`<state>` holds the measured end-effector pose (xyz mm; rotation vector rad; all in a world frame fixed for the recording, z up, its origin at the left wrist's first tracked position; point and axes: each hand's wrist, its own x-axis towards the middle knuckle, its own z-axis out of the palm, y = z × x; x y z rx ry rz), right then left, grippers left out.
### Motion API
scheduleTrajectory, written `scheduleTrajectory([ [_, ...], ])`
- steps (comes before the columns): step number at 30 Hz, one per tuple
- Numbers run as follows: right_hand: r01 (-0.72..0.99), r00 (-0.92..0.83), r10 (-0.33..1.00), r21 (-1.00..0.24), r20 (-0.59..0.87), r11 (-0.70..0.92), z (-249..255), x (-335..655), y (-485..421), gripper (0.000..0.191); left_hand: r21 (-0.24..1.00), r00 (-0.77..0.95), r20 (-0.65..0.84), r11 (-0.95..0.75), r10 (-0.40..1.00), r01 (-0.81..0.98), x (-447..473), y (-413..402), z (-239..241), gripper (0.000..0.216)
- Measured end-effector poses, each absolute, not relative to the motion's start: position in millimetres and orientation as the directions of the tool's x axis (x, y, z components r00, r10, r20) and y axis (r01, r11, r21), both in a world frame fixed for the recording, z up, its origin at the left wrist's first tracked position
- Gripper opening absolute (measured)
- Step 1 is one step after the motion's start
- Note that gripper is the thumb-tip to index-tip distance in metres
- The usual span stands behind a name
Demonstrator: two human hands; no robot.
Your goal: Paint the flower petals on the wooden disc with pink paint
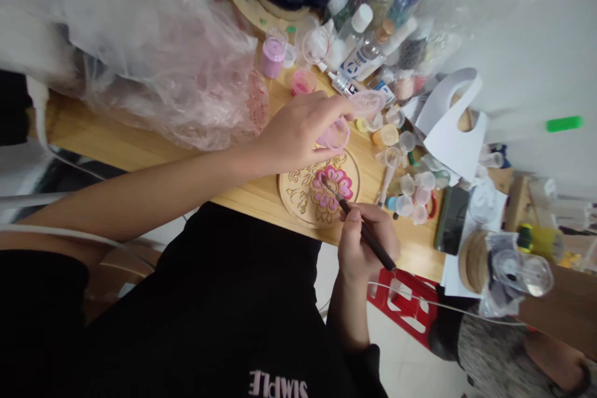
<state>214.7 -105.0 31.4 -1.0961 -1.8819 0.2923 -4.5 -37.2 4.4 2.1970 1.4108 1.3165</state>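
Observation:
My left hand [305, 130] is closed around a small clear cup of lilac paint [334, 135], its hinged lid [368, 101] flipped open. It hangs over the far edge of a round wooden plaque [291, 208] with gold-outlined scrollwork. On the plaque is a flower [332, 186] with petals painted pink and magenta, lilac in places. My right hand [368, 239] grips a dark-handled paintbrush [370, 242] near the plaque's near right edge. The brush tip is over the flower's left petals; whether it touches them I cannot tell.
Plastic wrapping [177, 68] covers the table's left side. Behind stand a lilac paint jar [273, 57], a pink cup [303, 82] and several bottles [361, 53]. Small paint pots [407, 185], a phone [451, 219] and white paper [454, 118] lie rightward. Below is a red stool [405, 305].

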Motion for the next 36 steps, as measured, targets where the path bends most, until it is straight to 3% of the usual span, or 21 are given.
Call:
scheduleTrajectory([
  [6,0.575,-0.200,0.790,-0.583,0.579,0.573,33,213,-104,0.011,0.586,0.122,0.560,-0.496,0.819,0.641,-4,-37,5,0.050],
  [11,0.566,-0.202,0.789,-0.588,0.580,0.578,31,214,-105,0.011,0.549,0.148,0.634,-0.576,0.759,0.605,-4,-37,3,0.051],
  [36,0.538,-0.215,0.777,-0.592,0.592,0.600,31,218,-108,0.010,0.700,0.069,0.457,-0.406,0.887,0.588,-3,-38,13,0.046],
])
